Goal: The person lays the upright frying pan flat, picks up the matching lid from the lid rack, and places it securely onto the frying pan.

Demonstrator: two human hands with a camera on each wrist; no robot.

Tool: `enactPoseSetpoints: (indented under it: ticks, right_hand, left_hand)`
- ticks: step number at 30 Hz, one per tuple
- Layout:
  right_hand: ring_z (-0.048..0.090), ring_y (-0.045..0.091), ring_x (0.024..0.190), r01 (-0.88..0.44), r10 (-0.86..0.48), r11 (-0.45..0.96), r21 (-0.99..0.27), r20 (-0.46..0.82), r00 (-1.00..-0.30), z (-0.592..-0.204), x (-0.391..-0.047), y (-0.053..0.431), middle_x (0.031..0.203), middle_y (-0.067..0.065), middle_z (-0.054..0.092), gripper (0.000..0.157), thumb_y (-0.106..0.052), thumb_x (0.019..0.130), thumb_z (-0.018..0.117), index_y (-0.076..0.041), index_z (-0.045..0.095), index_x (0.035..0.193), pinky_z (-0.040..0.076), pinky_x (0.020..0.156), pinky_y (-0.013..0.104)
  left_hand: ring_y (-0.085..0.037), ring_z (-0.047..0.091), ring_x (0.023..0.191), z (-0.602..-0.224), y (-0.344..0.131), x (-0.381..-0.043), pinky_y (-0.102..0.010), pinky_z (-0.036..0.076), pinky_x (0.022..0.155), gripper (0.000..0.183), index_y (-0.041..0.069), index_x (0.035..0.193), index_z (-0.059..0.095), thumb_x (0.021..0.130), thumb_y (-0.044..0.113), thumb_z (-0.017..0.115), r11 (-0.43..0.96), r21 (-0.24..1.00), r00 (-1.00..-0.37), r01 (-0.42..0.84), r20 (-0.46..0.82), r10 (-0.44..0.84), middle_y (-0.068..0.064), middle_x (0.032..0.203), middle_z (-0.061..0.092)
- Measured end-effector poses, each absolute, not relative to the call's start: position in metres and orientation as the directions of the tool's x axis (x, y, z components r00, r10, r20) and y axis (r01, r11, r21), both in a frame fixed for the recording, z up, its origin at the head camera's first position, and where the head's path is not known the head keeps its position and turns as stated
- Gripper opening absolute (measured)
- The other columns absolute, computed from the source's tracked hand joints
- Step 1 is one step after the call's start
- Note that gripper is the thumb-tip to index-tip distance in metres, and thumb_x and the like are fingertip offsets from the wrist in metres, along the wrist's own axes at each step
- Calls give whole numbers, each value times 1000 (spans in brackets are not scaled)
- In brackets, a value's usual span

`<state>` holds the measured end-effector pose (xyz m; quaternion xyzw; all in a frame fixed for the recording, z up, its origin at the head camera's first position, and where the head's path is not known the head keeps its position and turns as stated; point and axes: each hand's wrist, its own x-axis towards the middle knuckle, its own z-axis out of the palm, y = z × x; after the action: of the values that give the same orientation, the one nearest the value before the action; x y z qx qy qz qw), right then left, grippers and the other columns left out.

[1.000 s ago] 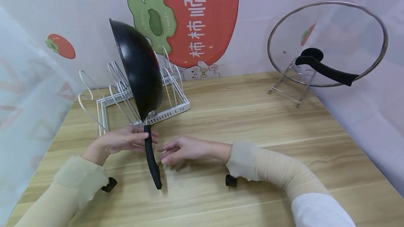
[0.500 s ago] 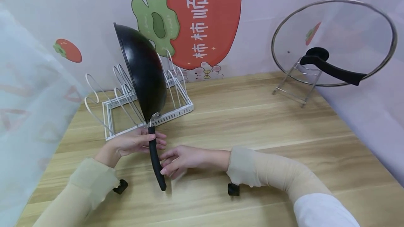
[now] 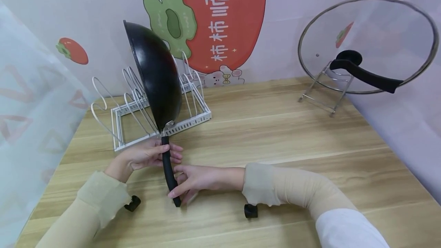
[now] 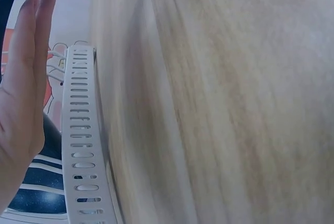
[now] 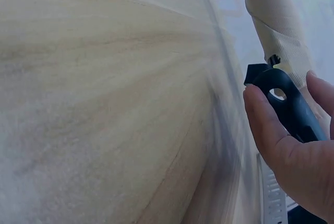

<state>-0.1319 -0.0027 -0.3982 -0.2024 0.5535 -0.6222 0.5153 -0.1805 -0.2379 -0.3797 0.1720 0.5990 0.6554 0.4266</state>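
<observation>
A black wok (image 3: 156, 74) stands on edge in a white wire rack (image 3: 189, 123), its underside turned right and its long black handle (image 3: 167, 162) reaching toward me. Close below the bowl, my left hand (image 3: 142, 155) holds the handle, thumb across the front and nearly straight fingers passing behind. My right hand (image 3: 193, 182) holds the lower end, its thumb over the handle and its fingers on the far side. In the right wrist view, the handle's end with its hanging hole (image 5: 279, 93) lies between thumb and fingers. The left wrist view catches extended fingers (image 4: 39, 31) beside the rack's slotted rail (image 4: 81, 130).
At the back right, a large glass lid (image 3: 379, 37) with a black handle leans on a small metal stand (image 3: 325, 91). The wooden tabletop (image 3: 268, 133) meets a printed cloth backdrop (image 3: 275, 49) behind. Black camera mounts (image 3: 250, 210) hang under both wrists.
My right hand has moved left onto the handle's lower end, its thumb now across it. The left hand keeps its place on the handle. The wok stays in the rack; the view has shifted slightly.
</observation>
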Motion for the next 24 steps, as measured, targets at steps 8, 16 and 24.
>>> enactPoseSetpoints:
  ticks: [8, 16, 24]
  right_hand:
    - [72, 32, 96, 377, -855, 177, -909, -332, -399, -398, -130, -10, 111, 26, 70, 33, 4, 101, 58, 0, 40, 129, 60, 81, 39]
    - [68, 47, 106, 354, -847, 187, -917, -333, -414, -394, -127, -13, 99, 13, 68, 27, 3, 103, 54, -4, 38, 123, 59, 84, 41]
    - [69, 29, 90, 307, -849, 197, -931, -319, -421, -396, -122, -17, 92, 9, 62, 19, 3, 105, 51, -4, 37, 116, 59, 82, 35]
  left_hand:
    - [-20, 67, 115, -382, -235, -184, -35, 52, 100, 32, 3, 127, 64, 109, 27, 52, 87, 932, -582, -351, -290, 760, -6, 118, 72]
    - [-21, 69, 110, -383, -232, -183, -35, 54, 97, 24, 10, 116, 69, 107, 29, 57, 36, 931, -600, -363, -263, 756, -7, 114, 73]
    - [-14, 71, 87, -384, -225, -173, -32, 58, 85, 13, 15, 94, 62, 102, 23, 67, -15, 897, -720, -442, -345, 602, 0, 86, 68]
